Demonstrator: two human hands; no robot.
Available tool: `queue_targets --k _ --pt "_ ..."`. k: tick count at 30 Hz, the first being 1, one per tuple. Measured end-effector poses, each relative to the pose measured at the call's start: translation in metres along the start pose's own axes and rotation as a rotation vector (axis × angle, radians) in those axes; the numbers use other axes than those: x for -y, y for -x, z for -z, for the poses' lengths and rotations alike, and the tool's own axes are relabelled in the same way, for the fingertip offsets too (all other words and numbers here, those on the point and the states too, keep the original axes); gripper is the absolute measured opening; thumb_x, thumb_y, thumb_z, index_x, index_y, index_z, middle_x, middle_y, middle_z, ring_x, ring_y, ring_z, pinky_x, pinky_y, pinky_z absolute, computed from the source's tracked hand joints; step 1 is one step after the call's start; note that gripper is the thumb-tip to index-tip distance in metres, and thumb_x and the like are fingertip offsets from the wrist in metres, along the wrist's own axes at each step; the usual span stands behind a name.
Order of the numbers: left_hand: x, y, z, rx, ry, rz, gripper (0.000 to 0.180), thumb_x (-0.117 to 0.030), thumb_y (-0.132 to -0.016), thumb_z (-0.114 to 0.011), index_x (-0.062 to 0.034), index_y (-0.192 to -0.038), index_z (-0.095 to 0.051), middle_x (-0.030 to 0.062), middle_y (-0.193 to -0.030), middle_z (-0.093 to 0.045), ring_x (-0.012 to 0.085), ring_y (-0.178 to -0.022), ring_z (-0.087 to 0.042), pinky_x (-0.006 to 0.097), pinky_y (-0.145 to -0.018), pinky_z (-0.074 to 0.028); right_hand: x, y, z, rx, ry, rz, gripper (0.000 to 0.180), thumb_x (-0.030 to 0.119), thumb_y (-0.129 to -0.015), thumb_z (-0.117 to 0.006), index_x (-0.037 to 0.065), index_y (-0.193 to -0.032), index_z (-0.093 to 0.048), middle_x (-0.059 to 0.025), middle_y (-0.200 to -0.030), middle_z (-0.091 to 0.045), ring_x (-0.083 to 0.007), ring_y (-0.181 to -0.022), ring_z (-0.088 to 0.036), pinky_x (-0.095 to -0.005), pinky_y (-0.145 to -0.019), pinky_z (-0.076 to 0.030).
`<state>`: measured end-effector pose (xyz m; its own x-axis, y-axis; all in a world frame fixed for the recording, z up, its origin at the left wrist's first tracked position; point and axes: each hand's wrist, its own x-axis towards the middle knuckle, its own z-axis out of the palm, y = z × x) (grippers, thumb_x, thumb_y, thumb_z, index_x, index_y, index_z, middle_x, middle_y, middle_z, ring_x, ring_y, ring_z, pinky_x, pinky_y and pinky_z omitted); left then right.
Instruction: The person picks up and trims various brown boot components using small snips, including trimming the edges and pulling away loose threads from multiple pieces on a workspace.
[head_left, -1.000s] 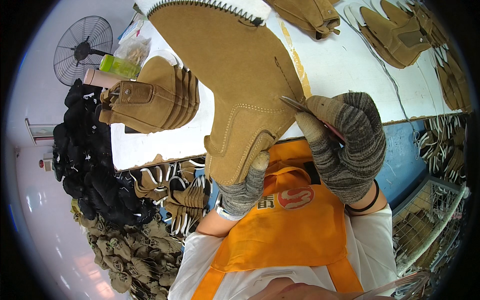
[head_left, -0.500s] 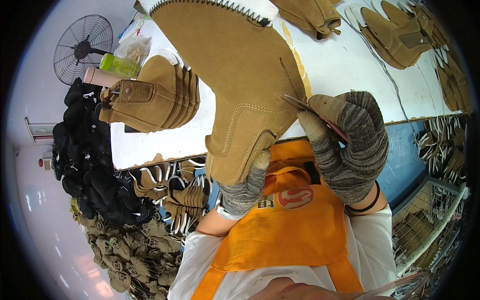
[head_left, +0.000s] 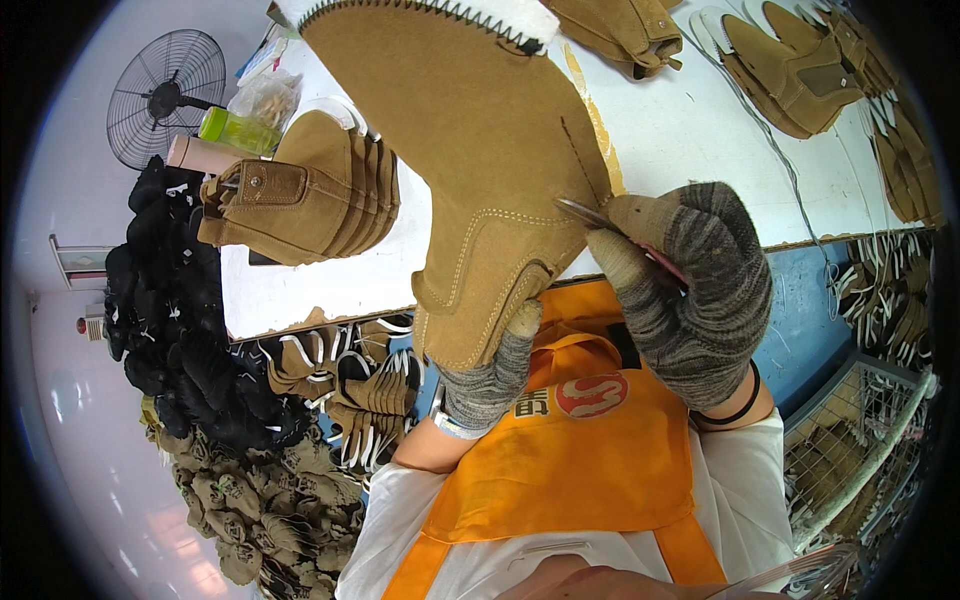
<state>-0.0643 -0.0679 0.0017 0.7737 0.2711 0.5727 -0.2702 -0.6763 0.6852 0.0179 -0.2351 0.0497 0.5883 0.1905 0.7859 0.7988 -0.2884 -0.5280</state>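
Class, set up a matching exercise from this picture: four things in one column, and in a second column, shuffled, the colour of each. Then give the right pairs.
Things:
1. boot upper held by the left hand
2. apron
3. bottle beside the fan
4. table

Colours:
A. white
B. orange
C. tan
D. green

Pairs: 1-C, 2-B, 3-D, 4-A

The right hand holds small snips against the boot upper's edge.
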Motion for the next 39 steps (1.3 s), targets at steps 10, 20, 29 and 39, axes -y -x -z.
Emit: queue_targets --k 10,20,29,39 --pt "-0.004 0.000 -0.006 -0.054 0.250 0.177 0.052 -0.035 -0.080 -0.071 0.0034 -0.113 -0.056 0.0136 -0.102 -0.065 0.0253 -0.092 -0.064 0.034 -0.082 -0.049 -0.011 -0.002 -0.006 -0.019 0.029 0.007 0.023 0.004 -0.074 -0.074 0.004 -0.095 -0.064 -0.0071 -0.081 -0.060 -0.0176 -0.066 -0.063 -0.0258 -0.057 -0.052" --pt "0.000 0.002 -0.005 -0.023 0.275 0.212 0.055 -0.034 -0.080 -0.071 0.0050 -0.115 -0.053 0.0146 -0.104 -0.064 0.0239 -0.093 -0.063 0.034 -0.082 -0.048 -0.013 -0.004 -0.004 -0.039 0.042 -0.004 0.021 0.006 -0.076 -0.072 0.004 -0.095 -0.064 -0.0068 -0.081 -0.060 -0.0175 -0.066 -0.062 -0.0268 -0.058 -0.052" --pt "-0.004 0.000 -0.010 -0.080 0.266 0.202 0.056 -0.036 -0.080 -0.072 0.0042 -0.114 -0.055 0.0143 -0.103 -0.065 0.0241 -0.093 -0.064 0.034 -0.082 -0.048 -0.011 -0.005 -0.002 0.001 0.048 -0.016 0.022 0.007 -0.076 -0.073 0.005 -0.095 -0.063 -0.0067 -0.080 -0.059 -0.0176 -0.063 -0.063 -0.0267 -0.054 -0.051" --pt "-0.001 0.002 -0.009 -0.034 0.337 0.226 0.049 -0.030 -0.083 -0.069 0.0038 -0.116 -0.054 0.0147 -0.105 -0.064 0.0241 -0.095 -0.063 0.033 -0.083 -0.048 -0.008 -0.005 -0.005 0.030 -0.085 -0.058 0.019 0.009 -0.078 -0.072 0.004 -0.093 -0.063 -0.0063 -0.082 -0.060 -0.0168 -0.068 -0.063 -0.0267 -0.057 -0.052"
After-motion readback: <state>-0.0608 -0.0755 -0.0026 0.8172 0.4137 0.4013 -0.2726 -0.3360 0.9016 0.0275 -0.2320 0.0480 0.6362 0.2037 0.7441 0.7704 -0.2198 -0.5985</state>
